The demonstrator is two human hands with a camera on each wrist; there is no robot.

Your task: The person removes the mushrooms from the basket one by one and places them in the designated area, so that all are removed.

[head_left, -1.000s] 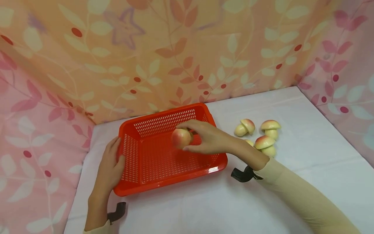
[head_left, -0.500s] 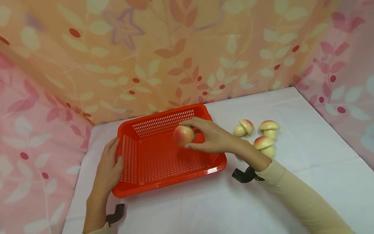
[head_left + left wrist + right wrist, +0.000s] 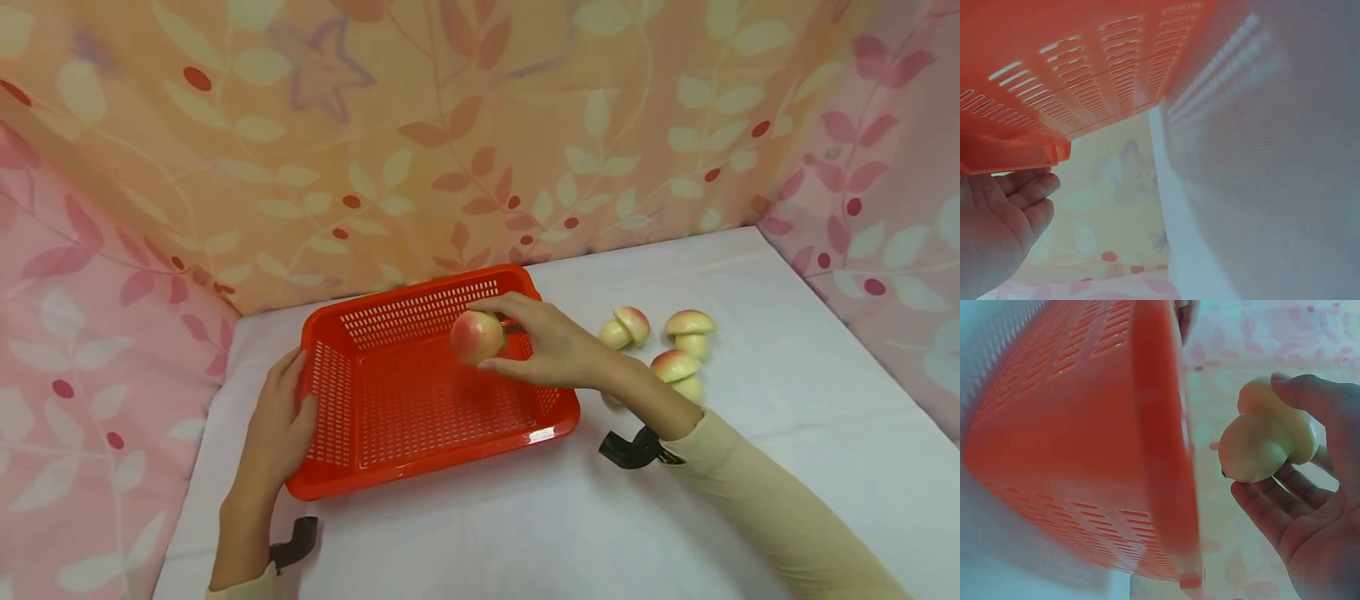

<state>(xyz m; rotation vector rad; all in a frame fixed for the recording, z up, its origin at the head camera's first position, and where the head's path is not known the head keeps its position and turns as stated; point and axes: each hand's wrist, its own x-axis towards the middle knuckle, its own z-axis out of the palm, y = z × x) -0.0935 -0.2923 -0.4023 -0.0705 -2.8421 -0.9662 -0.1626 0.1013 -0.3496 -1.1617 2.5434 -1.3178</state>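
In the head view, my right hand [image 3: 551, 342] holds a toy mushroom [image 3: 477, 337] with a red-tinged cap over the red plastic basket [image 3: 420, 475]. The right wrist view shows the mushroom's pale, rounded stem and cap [image 3: 1254, 447] between thumb and fingers, beside the basket's rim [image 3: 1166, 444] and apart from it. At the basket's left side, my left hand [image 3: 277, 425] grips the rim, thumb on top. From the left wrist, its fingers [image 3: 1038, 194] appear bent under the rim; the thumb is hidden there.
Several more toy mushrooms [image 3: 690, 331] lie on the white-covered table [image 3: 780, 350] to the right, one partly behind the right forearm. Floral cloth [image 3: 450, 125] stands behind and at both sides. Black curved pieces [image 3: 630, 448] sit at the wrists.
My right hand, with the mushroom, has shifted slightly right and up in the head view. My left hand stays at the basket's left rim.
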